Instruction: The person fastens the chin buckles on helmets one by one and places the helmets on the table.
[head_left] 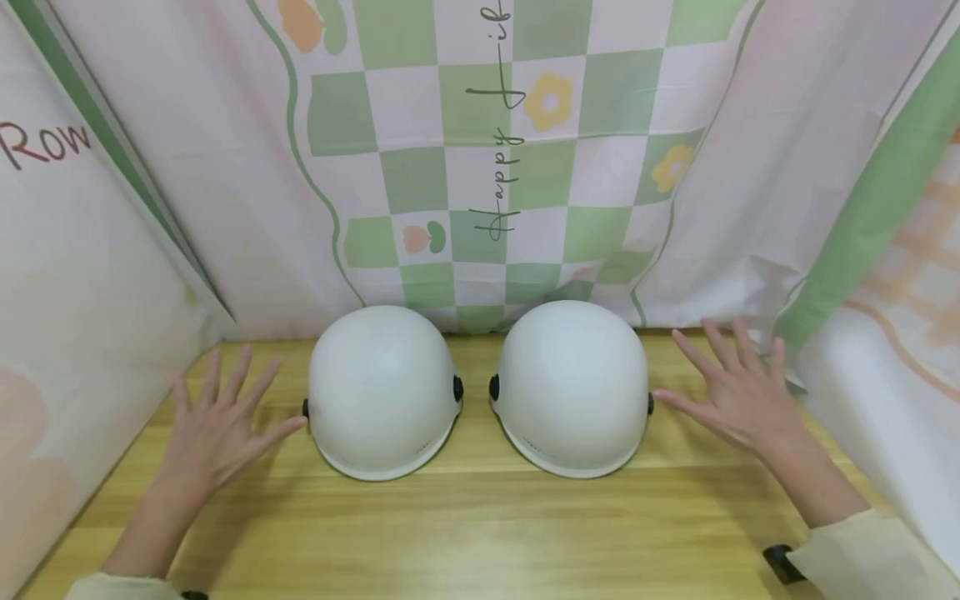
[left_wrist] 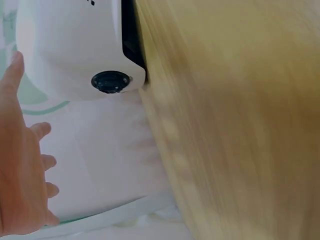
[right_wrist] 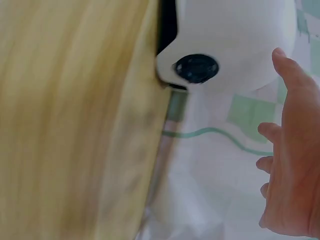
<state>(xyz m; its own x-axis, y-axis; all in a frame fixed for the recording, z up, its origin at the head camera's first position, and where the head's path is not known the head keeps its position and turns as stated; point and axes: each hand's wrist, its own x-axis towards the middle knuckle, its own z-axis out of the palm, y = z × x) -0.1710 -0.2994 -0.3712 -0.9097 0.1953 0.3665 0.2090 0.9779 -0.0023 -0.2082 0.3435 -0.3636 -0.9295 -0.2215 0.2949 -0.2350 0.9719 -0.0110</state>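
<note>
left hand (head_left: pixel 213 429), right hand (head_left: pixel 738 400): showing splayed fingers, released | white helmet (head_left: pixel 382 392): resting beside left hand | second helmet (head_left: pixel 573 387): resting beside right

You have a pale wooden tabletop (head_left: pixel 480 533) before you, its grain running from side to side. Behind the tabletop hangs a whitish cloth (head_left: pixel 480 179) with green and white checks, yellow flowers (head_left: pixel 549 101) and dark lettering (head_left: pixel 498 187) turned on its side. Left of the tabletop you see a white cloth wall (head_left: pixel 90 275) marked "Row" (head_left: pixel 45 143); right of it, a green band (head_left: pixel 870 217) borders orange plaid (head_left: pixel 930 258). Soft light brightens the tabletop's near middle.
</note>
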